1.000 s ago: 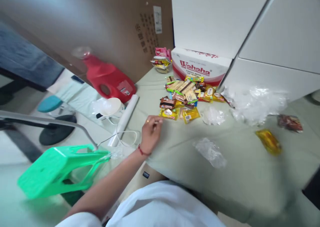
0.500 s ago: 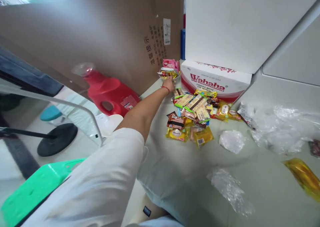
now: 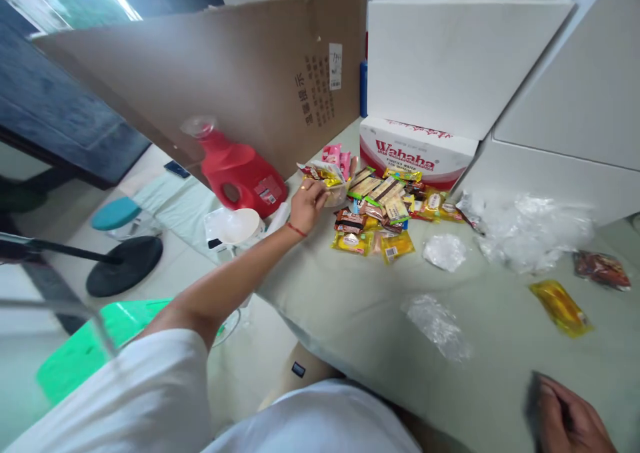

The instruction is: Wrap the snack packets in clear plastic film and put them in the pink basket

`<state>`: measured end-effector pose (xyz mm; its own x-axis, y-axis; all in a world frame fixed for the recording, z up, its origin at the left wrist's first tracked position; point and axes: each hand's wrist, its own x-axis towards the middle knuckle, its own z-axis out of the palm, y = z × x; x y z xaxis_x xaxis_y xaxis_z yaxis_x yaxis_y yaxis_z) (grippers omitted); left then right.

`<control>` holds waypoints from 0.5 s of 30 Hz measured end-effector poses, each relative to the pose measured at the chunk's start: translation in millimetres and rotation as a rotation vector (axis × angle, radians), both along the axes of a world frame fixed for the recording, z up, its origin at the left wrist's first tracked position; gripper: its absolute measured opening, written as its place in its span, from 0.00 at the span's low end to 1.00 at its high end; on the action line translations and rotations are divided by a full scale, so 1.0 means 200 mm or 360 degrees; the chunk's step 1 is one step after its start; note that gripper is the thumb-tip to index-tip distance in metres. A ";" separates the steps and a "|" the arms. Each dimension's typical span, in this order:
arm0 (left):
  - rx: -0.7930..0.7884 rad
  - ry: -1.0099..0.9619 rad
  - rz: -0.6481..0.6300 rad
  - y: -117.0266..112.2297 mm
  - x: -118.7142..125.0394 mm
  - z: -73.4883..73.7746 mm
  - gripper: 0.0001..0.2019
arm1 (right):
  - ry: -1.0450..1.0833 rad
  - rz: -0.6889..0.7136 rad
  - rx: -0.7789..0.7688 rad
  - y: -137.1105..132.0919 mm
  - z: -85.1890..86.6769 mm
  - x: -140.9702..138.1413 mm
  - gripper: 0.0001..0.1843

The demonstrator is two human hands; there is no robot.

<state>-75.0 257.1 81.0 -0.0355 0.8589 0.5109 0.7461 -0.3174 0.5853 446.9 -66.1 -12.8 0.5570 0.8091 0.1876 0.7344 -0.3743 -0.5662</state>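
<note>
My left hand [image 3: 307, 206], with a red string at the wrist, is closed on the near-left rim of a clear plastic container [image 3: 338, 196]. Pink packets [image 3: 339, 158] and gold-and-red wrapped snacks [image 3: 323, 174] fill the container; the fingers hide part of its side. Right beside it lies a heap of wrapped snack bars [image 3: 383, 196], with yellow packets [image 3: 353, 242] at its near edge. At the lower right, my right hand [image 3: 570, 416] is curled, partly cut off by the frame. A dark, blurred thing shows along its fingers, too unclear to name.
A Wahaha water carton [image 3: 415, 156] stands behind the heap, and a cardboard sheet [image 3: 240, 73] at the back left. A red jug [image 3: 245, 176] and white bowl [image 3: 243, 226] are on the left. Crumpled clear plastic [image 3: 530, 230] and a yellow packet [image 3: 561, 308] lie right.
My left hand has come nearer and to the left, and the container of snacks has shifted nearer with it. My right hand has entered at the lower right. The view has shifted.
</note>
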 end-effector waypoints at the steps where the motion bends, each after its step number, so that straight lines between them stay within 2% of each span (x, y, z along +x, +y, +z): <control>1: 0.0070 -0.0023 -0.0038 -0.08 0.03 0.04 0.06 | -0.0028 0.0015 -0.0003 0.01 0.02 -0.02 0.24; 4: 0.0179 -0.0272 -0.0142 -0.22 0.21 0.14 0.08 | -0.0077 0.0089 0.0012 0.02 0.04 -0.04 0.25; 6: 0.0105 -0.0702 -0.0211 -0.22 0.39 0.18 0.09 | -0.0058 0.0097 0.0018 0.02 0.04 -0.04 0.26; 8: -0.0123 -0.1381 -0.0247 -0.16 0.59 0.18 0.09 | -0.0036 0.0079 0.0008 0.02 0.03 -0.03 0.26; 10: -0.0505 -0.2126 -0.0188 -0.08 0.79 0.16 0.09 | -0.0023 0.0074 0.0009 0.02 0.02 -0.02 0.26; 11: -0.0700 -0.2386 -0.0173 -0.05 0.87 0.14 0.10 | -0.0017 0.0077 0.0018 0.02 0.01 -0.02 0.26; 13: -0.0935 -0.2593 -0.0183 0.00 0.98 0.11 0.13 | 0.0007 0.0105 0.0043 0.00 0.01 -0.02 0.25; 15: -0.1042 -0.2643 -0.0231 0.02 1.04 0.10 0.16 | 0.0067 0.0139 0.0053 -0.02 0.02 -0.02 0.25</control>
